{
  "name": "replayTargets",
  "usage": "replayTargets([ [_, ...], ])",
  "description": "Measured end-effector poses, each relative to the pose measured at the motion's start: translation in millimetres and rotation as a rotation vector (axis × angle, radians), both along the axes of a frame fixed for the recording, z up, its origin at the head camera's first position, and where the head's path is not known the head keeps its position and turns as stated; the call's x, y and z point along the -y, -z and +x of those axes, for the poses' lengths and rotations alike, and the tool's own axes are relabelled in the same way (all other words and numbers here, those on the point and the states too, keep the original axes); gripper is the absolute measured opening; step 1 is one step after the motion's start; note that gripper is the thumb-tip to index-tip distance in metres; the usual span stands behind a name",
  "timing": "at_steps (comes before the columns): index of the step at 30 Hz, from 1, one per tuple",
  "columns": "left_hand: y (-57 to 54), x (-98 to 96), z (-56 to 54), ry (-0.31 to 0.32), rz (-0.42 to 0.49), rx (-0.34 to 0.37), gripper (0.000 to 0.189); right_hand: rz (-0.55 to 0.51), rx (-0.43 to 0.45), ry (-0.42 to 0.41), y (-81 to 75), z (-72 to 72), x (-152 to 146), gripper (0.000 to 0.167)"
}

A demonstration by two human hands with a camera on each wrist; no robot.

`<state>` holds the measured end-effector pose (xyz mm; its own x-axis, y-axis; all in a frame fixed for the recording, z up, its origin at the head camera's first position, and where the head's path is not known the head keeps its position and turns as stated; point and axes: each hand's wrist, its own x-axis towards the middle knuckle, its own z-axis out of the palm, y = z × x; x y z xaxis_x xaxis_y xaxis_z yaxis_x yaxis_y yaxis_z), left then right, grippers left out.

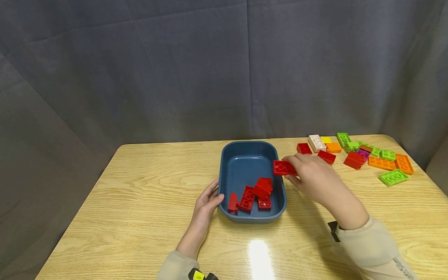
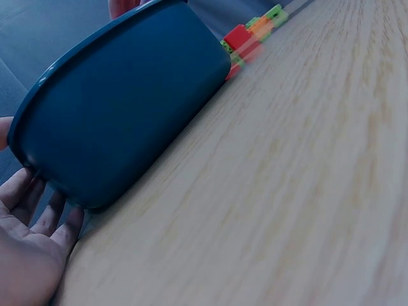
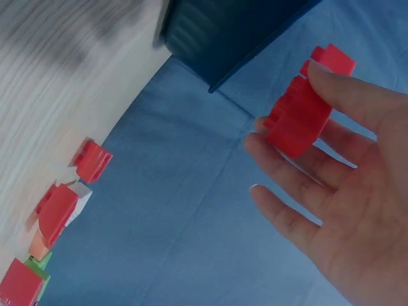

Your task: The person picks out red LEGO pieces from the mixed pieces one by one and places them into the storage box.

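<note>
1. My right hand [image 1: 313, 177] pinches a red brick [image 1: 284, 168] at the rim of the blue bin [image 1: 241, 165], between my hands; releasing early could drop it outside.
2. My left hand [image 1: 205, 203], fingers loosely extended, touches the bin's wall (light contact, I judge); a knock could slide it.
3. Red pieces [image 1: 247, 199] inside could deflect a hasty drop.

Head cam above, fwd/down over table [image 1: 147, 186]; L/R wrist cams close-up, tilted, all w/ blue bin [image 2: 127, 95].
</note>
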<state>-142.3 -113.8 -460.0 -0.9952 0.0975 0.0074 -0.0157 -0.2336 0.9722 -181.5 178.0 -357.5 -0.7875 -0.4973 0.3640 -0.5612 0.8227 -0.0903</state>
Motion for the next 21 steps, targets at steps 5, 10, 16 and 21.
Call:
replayTargets([
  [5, -0.2, 0.0, 0.4, -0.002, 0.000, 0.000, 0.058, -0.012, -0.008, -0.028, 4.4, -1.9, 2.3, 0.044],
  [10, 1.2, -1.1, -0.3, 0.003, 0.005, -0.002, 0.059, -0.019, -0.008, -0.055, 6.9, -3.0, 4.5, 0.044],
  [16, 1.6, -1.0, -1.1, 0.007, 0.004, -0.002, 0.059, -0.016, 0.018, -0.074, 10.0, -6.6, 9.3, 0.046],
  [21, 0.8, -0.1, 0.1, 0.003, 0.010, 0.001, 0.059, -0.019, 0.026, -0.082, 9.7, -11.7, 13.9, 0.045],
])
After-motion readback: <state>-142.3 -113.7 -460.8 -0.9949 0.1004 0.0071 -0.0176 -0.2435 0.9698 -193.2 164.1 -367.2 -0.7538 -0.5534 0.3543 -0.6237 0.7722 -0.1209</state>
